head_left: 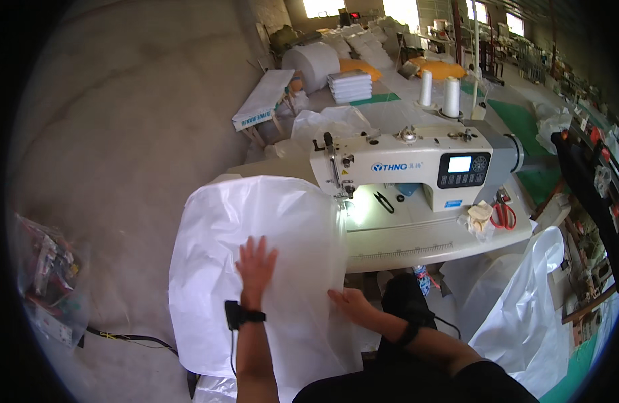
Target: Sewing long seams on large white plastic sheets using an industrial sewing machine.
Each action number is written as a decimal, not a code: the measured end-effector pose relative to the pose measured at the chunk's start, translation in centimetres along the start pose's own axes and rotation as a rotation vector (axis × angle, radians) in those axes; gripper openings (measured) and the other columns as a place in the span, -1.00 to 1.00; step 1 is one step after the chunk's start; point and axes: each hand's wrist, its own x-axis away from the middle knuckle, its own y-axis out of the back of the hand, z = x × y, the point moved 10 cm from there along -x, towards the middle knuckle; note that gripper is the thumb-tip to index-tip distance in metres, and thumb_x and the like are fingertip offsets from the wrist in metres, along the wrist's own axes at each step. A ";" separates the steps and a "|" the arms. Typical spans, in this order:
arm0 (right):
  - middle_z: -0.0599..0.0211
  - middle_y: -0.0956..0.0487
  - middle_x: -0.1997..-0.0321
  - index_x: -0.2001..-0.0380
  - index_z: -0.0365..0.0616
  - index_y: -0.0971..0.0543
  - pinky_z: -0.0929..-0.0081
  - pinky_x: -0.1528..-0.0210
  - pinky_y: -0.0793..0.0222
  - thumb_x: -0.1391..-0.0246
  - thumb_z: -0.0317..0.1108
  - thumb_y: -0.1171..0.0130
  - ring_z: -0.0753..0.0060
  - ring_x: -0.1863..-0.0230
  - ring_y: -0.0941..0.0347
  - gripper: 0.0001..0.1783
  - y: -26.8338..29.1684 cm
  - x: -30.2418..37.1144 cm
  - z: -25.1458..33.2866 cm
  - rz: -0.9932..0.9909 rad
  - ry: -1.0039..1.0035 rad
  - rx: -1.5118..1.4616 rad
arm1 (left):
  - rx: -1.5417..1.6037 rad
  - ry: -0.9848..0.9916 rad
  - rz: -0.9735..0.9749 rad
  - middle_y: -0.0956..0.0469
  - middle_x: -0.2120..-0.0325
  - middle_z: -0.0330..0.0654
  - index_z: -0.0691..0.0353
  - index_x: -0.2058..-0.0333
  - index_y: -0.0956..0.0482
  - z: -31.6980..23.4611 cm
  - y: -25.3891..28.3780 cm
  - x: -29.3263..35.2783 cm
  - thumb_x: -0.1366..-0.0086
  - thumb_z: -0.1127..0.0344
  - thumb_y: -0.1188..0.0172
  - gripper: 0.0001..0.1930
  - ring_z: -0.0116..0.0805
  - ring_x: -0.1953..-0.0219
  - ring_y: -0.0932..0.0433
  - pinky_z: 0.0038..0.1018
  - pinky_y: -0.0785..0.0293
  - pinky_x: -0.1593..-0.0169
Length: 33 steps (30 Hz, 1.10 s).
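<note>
A large white plastic sheet or bag (pixel 209 269) drapes over the left end of the sewing table and hangs down toward my lap. Its right edge runs up to the needle area of a white sewing machine (pixel 390 158), where a lamp glows. My left hand (pixel 256 267) lies flat on the sheet with its fingers spread. Lower down, my right hand (pixel 353 307) pinches the sheet's right edge; the fingers behind it are partly hidden. Both wrists wear black straps.
Black thread snips (pixel 384 202) and red-handled scissors (pixel 503 215) lie on the sewing table (pixel 430 250). Two thread cones (pixel 451 97) stand behind the machine. More white sheeting (pixel 524 316) hangs at the right. A clear bag of parts (pixel 51 282) is at far left.
</note>
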 end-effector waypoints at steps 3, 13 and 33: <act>0.34 -0.54 0.46 0.30 -0.27 -0.55 0.49 0.34 -0.42 -0.23 -0.07 0.05 0.48 0.41 -0.46 -0.57 0.4 0.5 -2.6 0.205 -0.099 -0.225 | -0.014 0.133 0.143 -0.22 -0.22 -0.12 -0.16 -0.14 -0.36 7.1 -3.5 0.0 -0.18 -0.19 -0.04 -0.43 0.03 -0.29 -0.07 0.34 0.07 -0.13; 0.15 -0.49 -0.02 -0.07 -0.20 -0.37 0.31 -0.12 -0.25 -0.24 0.04 0.12 0.32 -0.05 -0.39 -0.44 -9.5 -9.2 -5.4 0.247 0.421 0.112 | -0.047 0.112 0.501 -0.03 -0.30 -0.22 -0.15 -0.21 -0.25 7.3 -4.3 -4.7 -0.20 -0.17 0.02 -0.39 -0.14 -0.36 0.09 0.27 0.22 -0.22; 0.14 -0.48 -0.02 -0.10 -0.18 -0.35 0.31 -0.13 -0.25 -0.23 0.07 0.13 0.30 -0.04 -0.40 -0.42 -8.8 -22.9 -2.4 -0.199 0.163 0.861 | 0.714 0.062 0.139 -0.51 0.11 -0.01 0.34 0.05 -0.50 12.5 -1.3 -11.3 -0.33 0.12 0.03 -0.59 -0.16 0.02 -0.45 -0.41 -0.30 -0.09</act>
